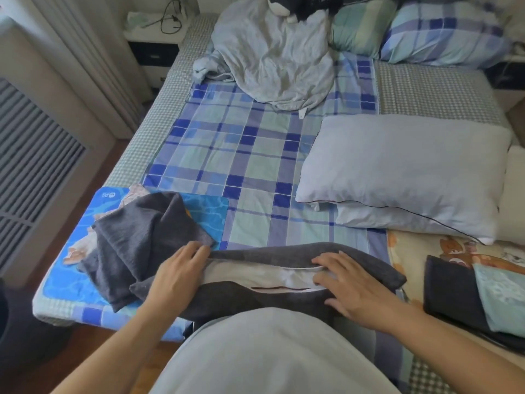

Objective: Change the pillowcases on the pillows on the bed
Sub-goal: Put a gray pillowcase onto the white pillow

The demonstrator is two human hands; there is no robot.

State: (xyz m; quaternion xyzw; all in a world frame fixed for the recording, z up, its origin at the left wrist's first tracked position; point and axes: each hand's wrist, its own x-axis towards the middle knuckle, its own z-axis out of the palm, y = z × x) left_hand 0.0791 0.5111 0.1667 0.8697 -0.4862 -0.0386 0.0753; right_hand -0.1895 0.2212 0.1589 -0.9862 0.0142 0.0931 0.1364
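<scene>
A pillow (255, 275) in a dark grey pillowcase (284, 257) lies across the near edge of the bed, its open end showing white filling. My left hand (176, 274) pinches the case's upper edge at the left of the opening. My right hand (349, 285) lies over the right part of the opening, fingers spread and slightly bent on the cloth. A second dark grey pillowcase (136, 240) lies crumpled to the left. A bare white pillow (403, 172) rests at the right. A crumpled pale blue case (272, 55) sits at the far middle.
Two pillows in plaid cases (443, 35) lean at the head of the bed. A blue plastic-looking mat (207, 211) lies under the crumpled grey case. Folded dark and teal cloths (477, 297) lie at the near right. A radiator and curtain stand at the left.
</scene>
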